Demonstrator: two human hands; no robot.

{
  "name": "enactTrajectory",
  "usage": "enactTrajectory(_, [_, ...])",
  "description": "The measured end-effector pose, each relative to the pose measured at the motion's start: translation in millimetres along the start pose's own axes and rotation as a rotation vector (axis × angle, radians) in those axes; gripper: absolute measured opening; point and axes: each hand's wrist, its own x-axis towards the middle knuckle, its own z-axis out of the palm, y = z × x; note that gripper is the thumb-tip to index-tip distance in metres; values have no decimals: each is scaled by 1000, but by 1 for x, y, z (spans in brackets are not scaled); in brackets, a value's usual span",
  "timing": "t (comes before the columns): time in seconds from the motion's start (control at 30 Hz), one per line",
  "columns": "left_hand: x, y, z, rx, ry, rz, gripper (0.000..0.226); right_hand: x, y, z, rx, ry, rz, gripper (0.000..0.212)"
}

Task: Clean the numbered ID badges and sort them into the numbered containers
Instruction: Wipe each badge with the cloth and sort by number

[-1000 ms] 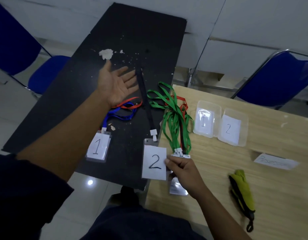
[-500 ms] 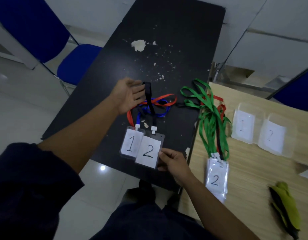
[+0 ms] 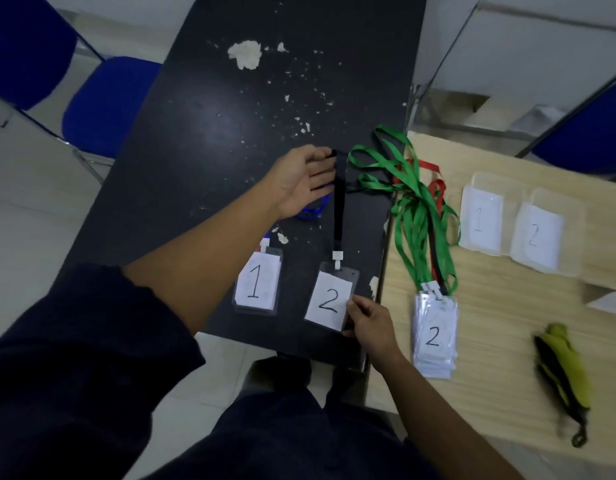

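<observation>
From the head camera, your right hand (image 3: 370, 323) pinches the lower right corner of the badge marked 2 (image 3: 329, 296), which lies flat on the black table (image 3: 213, 140). Your left hand (image 3: 305, 183) reaches forward with fingers nearly straight. The top of the black lanyard (image 3: 340, 202) sits at its fingertips, though I cannot tell whether they grip it.

The badge marked 1 (image 3: 256, 284) lies just left of the right hand, and the stack of badges (image 3: 434, 336) just right of it. Container 2 (image 3: 542, 237) and container 1 (image 3: 481, 220) stand beyond that stack, with the cloth (image 3: 564, 368) further right.

The sleeve is probably light, slick and bendy, and the strap limp. Hold the sleeve by an edge and gather the strap so it doesn't snag.
</observation>
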Motion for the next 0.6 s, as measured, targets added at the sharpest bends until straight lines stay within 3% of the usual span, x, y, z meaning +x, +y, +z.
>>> enactTrajectory(0.33, [40, -10, 39, 163, -108, -90, 17, -8, 22, -7, -312, 179, -109, 19])
enactTrajectory(0.6, [58, -49, 24, 240, -4, -213, 25, -13, 26, -7, -356, 274, -136, 19])
